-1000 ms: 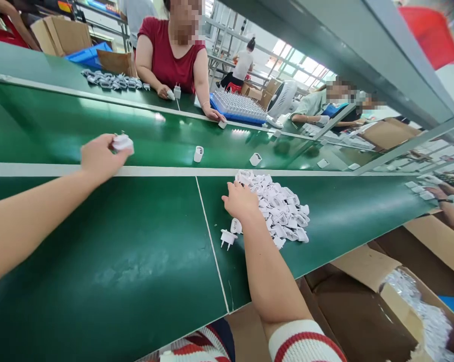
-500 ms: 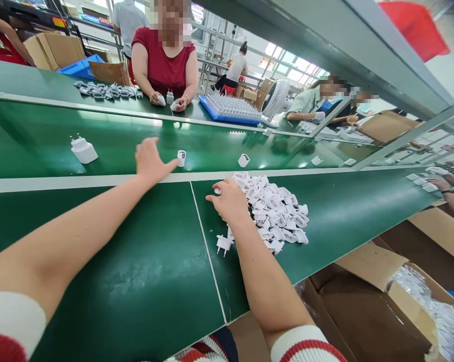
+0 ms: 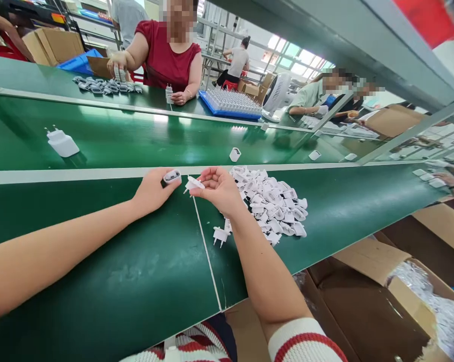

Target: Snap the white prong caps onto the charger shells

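Observation:
My left hand point(image 3: 153, 191) grips a white charger housing point(image 3: 172, 176), its open end with dark parts inside turned toward me. Close beside it, my right hand point(image 3: 221, 191) pinches a white two-pin plug cover point(image 3: 195, 184), pins pointing left. The two pieces are a small gap apart, above the green table near the white rail. Behind my right hand lies a heap of white plug covers point(image 3: 274, 201). One loose plug cover point(image 3: 220, 235) rests at the heap's near left side, pins toward me.
On the green belt point(image 3: 136, 136) beyond the rail stand an assembled charger point(image 3: 63, 143) at left and a housing point(image 3: 235, 154) farther right. Across it, a person in red handles parts beside a blue tray point(image 3: 230, 106). A metal beam slants overhead; cardboard boxes point(image 3: 385, 261) stand below right.
My left hand has picked the housing off the belt and drawn it back over the table. My right hand has moved left from the heap with a plug cover. The charger at left has shifted left.

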Demonstrator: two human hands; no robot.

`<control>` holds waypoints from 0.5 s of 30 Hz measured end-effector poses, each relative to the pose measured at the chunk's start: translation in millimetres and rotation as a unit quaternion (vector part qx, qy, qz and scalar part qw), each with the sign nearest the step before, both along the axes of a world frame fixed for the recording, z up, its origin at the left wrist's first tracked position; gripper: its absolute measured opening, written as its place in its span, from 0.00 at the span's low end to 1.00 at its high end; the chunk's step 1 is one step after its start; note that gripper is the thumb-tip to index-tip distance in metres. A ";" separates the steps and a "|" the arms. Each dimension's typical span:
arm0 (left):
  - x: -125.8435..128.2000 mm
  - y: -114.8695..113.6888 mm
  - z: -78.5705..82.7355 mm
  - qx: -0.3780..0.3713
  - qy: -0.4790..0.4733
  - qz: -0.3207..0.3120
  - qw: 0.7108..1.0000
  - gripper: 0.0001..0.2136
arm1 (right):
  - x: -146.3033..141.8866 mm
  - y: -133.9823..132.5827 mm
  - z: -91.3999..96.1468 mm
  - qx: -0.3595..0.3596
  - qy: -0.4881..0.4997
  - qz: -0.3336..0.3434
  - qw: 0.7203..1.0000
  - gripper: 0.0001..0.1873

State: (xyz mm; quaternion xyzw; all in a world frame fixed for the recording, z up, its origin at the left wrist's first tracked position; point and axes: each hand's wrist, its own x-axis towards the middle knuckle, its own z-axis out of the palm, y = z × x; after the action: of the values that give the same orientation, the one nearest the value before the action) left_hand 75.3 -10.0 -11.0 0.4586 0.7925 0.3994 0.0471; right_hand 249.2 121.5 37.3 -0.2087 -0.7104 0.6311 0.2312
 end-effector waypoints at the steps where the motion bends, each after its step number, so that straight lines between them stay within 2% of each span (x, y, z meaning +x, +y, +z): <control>1: 8.2 -20.3 -0.6 -0.003 -0.012 -0.013 1.000 0.19 | 0.7 -4.2 2.8 -0.041 0.015 0.026 0.999 0.32; 4: 31.5 -71.3 -0.4 -0.038 -0.056 -0.037 0.997 0.19 | 3.0 -18.4 11.0 -0.086 0.016 0.094 0.992 0.28; 7: 48.9 -100.1 0.2 -0.064 -0.090 -0.051 0.993 0.20 | 5.4 -30.1 16.8 -0.132 0.032 0.142 0.981 0.24; 12: 55.9 -111.6 -2.2 -0.039 -0.123 -0.045 0.991 0.28 | 8.5 -38.5 19.3 -0.167 0.018 0.194 0.967 0.15; 15: 51.0 -111.0 -2.7 -0.038 -0.105 -0.078 0.991 0.22 | 8.7 -43.4 17.9 -0.191 0.000 0.228 0.955 0.24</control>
State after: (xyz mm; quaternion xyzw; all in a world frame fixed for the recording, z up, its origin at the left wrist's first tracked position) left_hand 126.3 -121.0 -13.7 0.4727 0.7593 0.4099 0.1788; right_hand 257.9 78.2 55.2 -0.0813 -0.6057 0.7907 0.0371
